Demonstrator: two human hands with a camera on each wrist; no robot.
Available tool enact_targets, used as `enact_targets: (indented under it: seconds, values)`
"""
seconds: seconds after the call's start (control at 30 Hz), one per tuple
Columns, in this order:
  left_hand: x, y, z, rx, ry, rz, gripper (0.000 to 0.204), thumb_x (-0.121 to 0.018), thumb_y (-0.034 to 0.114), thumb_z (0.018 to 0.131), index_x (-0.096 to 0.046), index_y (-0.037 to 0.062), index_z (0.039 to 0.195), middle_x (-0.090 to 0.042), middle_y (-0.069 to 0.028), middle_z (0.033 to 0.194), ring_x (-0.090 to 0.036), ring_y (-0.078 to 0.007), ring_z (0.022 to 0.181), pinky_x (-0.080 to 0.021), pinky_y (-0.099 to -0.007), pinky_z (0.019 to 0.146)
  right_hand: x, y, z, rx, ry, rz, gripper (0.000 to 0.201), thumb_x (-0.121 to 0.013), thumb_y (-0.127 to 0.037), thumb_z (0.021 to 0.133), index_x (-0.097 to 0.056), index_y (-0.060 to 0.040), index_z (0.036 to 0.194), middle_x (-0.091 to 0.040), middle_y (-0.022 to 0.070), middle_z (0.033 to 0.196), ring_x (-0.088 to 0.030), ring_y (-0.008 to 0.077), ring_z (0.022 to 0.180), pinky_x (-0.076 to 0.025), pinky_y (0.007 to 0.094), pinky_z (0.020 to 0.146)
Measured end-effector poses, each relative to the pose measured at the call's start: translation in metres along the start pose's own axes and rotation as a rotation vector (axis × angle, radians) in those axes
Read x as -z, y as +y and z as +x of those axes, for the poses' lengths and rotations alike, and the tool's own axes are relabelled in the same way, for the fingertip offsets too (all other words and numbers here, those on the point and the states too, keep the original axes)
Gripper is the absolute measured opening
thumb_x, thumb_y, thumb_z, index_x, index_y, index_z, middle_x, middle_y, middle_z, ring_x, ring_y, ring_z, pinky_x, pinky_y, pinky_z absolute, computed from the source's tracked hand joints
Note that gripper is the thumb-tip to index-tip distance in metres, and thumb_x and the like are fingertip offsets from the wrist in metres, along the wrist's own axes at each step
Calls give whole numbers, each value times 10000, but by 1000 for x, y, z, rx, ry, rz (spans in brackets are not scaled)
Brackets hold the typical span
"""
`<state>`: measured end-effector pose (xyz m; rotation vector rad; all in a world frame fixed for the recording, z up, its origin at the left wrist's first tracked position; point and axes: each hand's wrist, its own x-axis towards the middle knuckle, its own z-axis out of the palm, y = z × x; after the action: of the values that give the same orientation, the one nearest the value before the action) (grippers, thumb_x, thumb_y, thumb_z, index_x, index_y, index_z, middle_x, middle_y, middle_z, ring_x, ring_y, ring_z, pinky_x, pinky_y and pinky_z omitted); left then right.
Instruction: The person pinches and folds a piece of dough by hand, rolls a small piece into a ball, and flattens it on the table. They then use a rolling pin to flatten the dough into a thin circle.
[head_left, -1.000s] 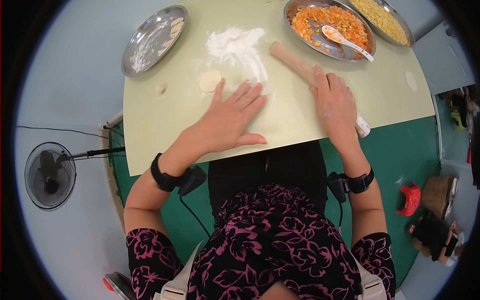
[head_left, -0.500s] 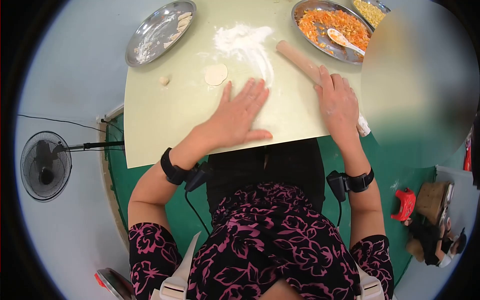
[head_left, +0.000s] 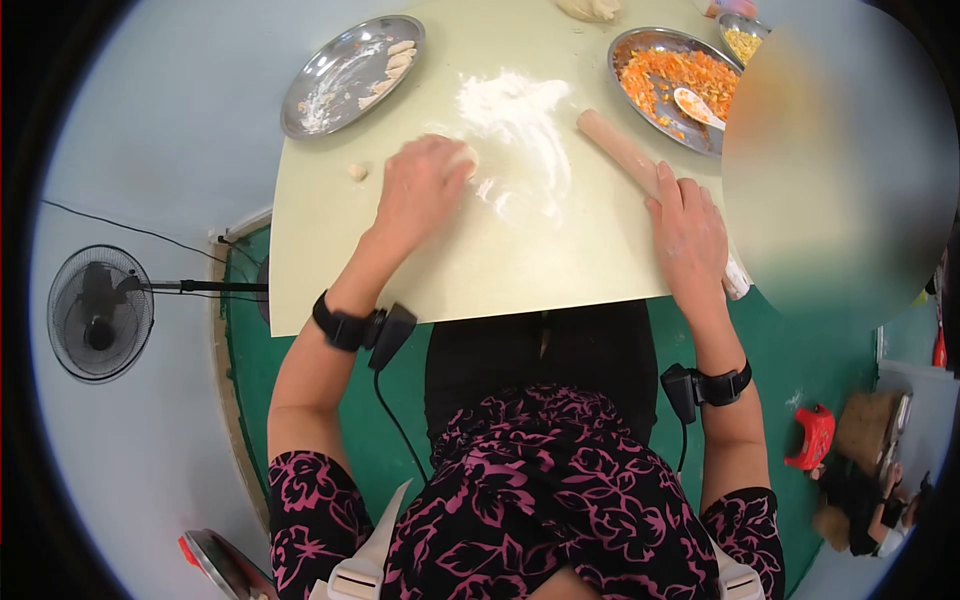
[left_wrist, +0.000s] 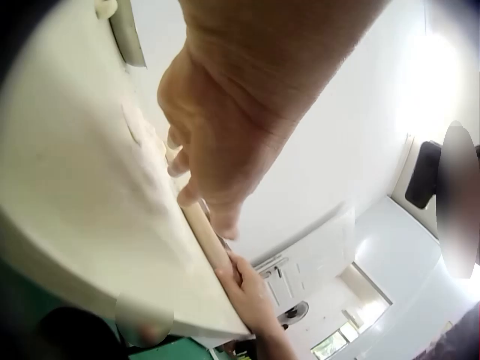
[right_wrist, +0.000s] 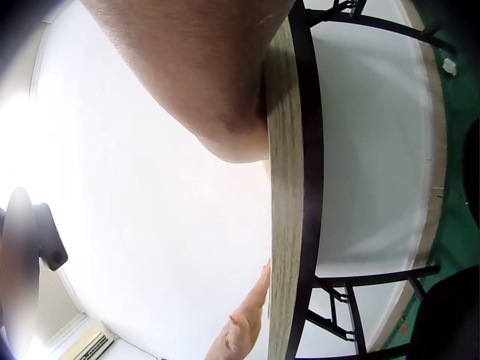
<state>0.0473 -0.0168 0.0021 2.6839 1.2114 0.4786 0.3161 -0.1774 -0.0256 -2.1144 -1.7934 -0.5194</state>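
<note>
My left hand point(head_left: 425, 185), motion-blurred, bends over a round dough wrapper point(head_left: 472, 160), whose pale edge shows beside the fingers. In the left wrist view its fingers point(left_wrist: 178, 161) hang downward near the tabletop, with the thumb apart. My right hand point(head_left: 690, 235) holds a wooden rolling pin point(head_left: 615, 140) that lies slanted on the table; its floury near end sticks out by the wrist. A small lump of dough point(head_left: 357, 172) sits to the left of the left hand. White flour point(head_left: 515, 100) is spread between the hands, farther back.
A metal plate point(head_left: 310, 85) at the back left holds several pale dumplings point(head_left: 395, 70). At the back right, another plate point(head_left: 625, 48) carries orange shredded filling with a white spoon point(head_left: 695, 105). Behind it is a bowl of yellow bits point(head_left: 742, 43). A blurred patch covers the right side.
My left hand has swung left and back from the bare tabletop onto the wrapper, its spread fingers now bent. The right hand stays on the rolling pin. The head view has shifted slightly.
</note>
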Motion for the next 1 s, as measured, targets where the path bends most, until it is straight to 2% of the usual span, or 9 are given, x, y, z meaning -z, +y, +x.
enact_targets:
  seconds: [0.1,0.27,0.37,0.4,0.7,0.8,0.9,0.93,1.0]
  values:
    - [-4,-20,10,221,-98,36,427,-624,376,798,-640,36,1055,-604,-178,1094,-539,-356,1026,-412,-446,898,-2,-1,-1,-35,-44,89,400,-590,-144,817,-513,-30,1192,-532,98,863,-536,271,775,-462,387,653]
    - [-53,-92,-4,180,17,31,407,-713,285,760,-575,-9,1005,-541,-148,927,-511,-315,908,-409,-423,817,-23,-4,-11,-19,70,368,437,-466,-59,794,-478,-9,1228,-544,163,1006,-528,313,939,-413,419,869]
    - [-84,-150,23,119,88,-347,221,-711,151,736,-537,16,765,-519,-40,677,-473,-152,612,-412,-294,562,-27,-6,-4,-33,129,166,472,-500,-92,776,-471,30,1230,-523,107,879,-532,240,751,-429,336,638]
    - [-22,-60,23,348,-174,-179,407,-672,280,799,-612,13,1100,-654,-181,942,-609,-273,848,-472,-389,793,-16,-3,-2,-19,155,87,470,-503,-103,770,-481,37,1219,-516,82,871,-524,211,762,-417,303,639]
    - [-34,-92,13,438,-100,-381,325,-668,167,816,-623,-25,1074,-655,-150,848,-605,-217,707,-501,-332,655,-24,-12,-5,-14,150,105,435,-501,-123,793,-499,54,1190,-523,89,911,-523,195,815,-418,306,668]
    - [0,-39,14,429,-60,-347,310,-677,170,818,-641,-30,1053,-661,-134,830,-601,-187,692,-504,-312,664,-26,-13,-6,-39,142,95,402,-506,-116,794,-514,33,1168,-537,104,907,-545,214,844,-434,320,709]
    - [-15,-42,32,102,110,-516,185,-693,144,779,-570,5,792,-544,-49,692,-493,-161,636,-411,-313,576,-30,-2,-1,-129,236,472,301,-464,-68,796,-565,-37,1078,-587,173,893,-583,327,806,-465,433,740]
    - [-26,-69,26,46,131,-500,151,-666,128,812,-586,10,761,-553,-27,641,-484,-121,585,-399,-286,536,-29,3,-11,-100,30,432,357,-473,-55,801,-532,-32,1153,-586,138,1046,-561,301,970,-436,408,875]
    - [9,-14,28,129,49,-342,189,-679,184,811,-632,1,830,-571,-37,691,-505,-134,631,-422,-286,581,-16,4,-14,-40,108,440,405,-492,-49,778,-509,-38,1182,-564,142,1045,-538,287,981,-428,405,853]
